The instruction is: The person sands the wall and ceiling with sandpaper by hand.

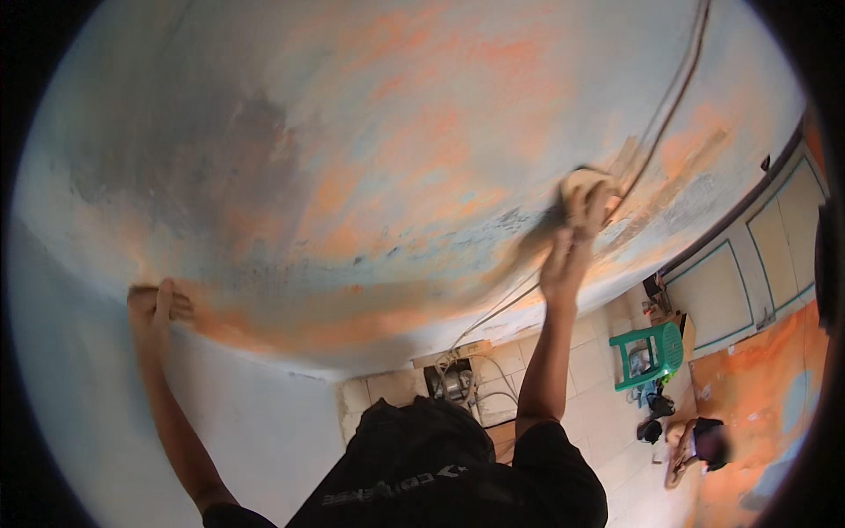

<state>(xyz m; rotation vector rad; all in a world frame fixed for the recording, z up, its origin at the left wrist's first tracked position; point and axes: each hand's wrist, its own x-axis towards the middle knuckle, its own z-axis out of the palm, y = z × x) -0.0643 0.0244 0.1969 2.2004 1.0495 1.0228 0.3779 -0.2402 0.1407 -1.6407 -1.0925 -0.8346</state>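
My right hand [572, 238] is raised against a patchy wall [396, 176] of worn pale blue, grey and orange paint. Its fingers grip a beige pad with a dark edge [583, 180], pressed to the surface and smeared by motion. Whether the pad is a sanding sheet or a sponge does not show. At the wall's left side, my left hand [160, 306] is closed, with the fingers curled against the paint. A brownish edge shows by its knuckles, but what it holds, if anything, I cannot make out.
A dark cable [673, 110] runs down the wall beside my right hand. Below are a machine with cords [453, 383], a green plastic stool [650, 356] and small items on the tiled floor [598, 414]. Another person [700, 449] sits by an orange wall, near a panelled door [713, 290].
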